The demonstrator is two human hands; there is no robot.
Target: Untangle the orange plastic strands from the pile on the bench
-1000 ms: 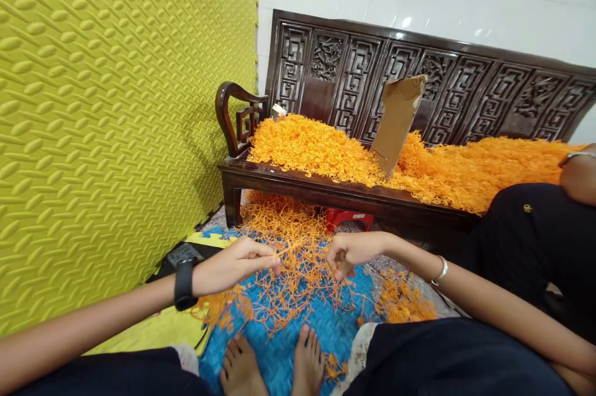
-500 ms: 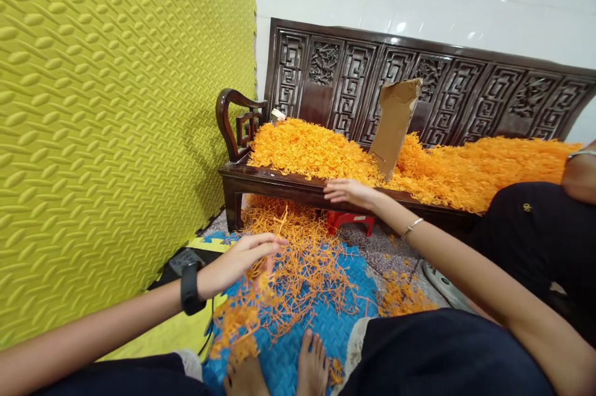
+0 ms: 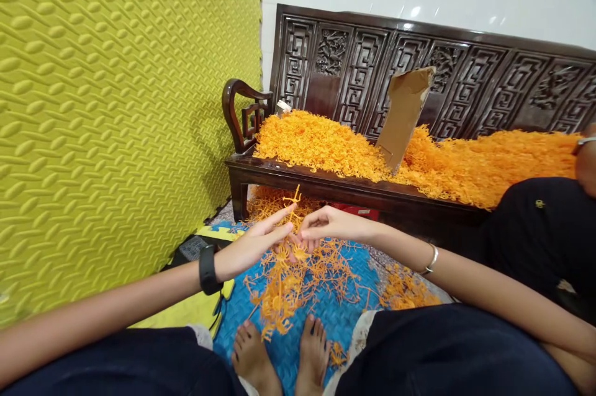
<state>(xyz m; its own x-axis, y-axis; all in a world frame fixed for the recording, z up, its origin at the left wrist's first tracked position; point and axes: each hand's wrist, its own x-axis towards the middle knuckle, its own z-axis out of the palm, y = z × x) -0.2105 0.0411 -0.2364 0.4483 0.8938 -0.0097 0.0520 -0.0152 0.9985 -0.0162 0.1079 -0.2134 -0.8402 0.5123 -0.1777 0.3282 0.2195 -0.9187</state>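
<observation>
My left hand (image 3: 256,246), a black band on its wrist, is closed around a hanging cluster of orange branching plastic pieces (image 3: 279,303). One thin stem of the cluster sticks up above its fingertips. Against the cluster's near side, my right hand (image 3: 328,225) has its thumb and fingers pinched together on an orange piece, mostly covered by the fingers. Below and behind both hands, thin orange plastic stems (image 3: 342,272) lie scattered over the blue foam mat (image 3: 237,297).
A carved dark wooden bench (image 3: 316,169) carries heaps of small orange pieces (image 3: 321,144) with a cardboard sheet (image 3: 405,113) standing between them. Yellow foam matting (image 3: 130,104) rises at left. Another person's dark-clothed leg (image 3: 535,228) is at right. A red object (image 3: 356,211) sits under the bench.
My right hand has come from the bench edge down and left to the cluster, its fingers closing. My left hand has lifted the cluster slightly and moved right.
</observation>
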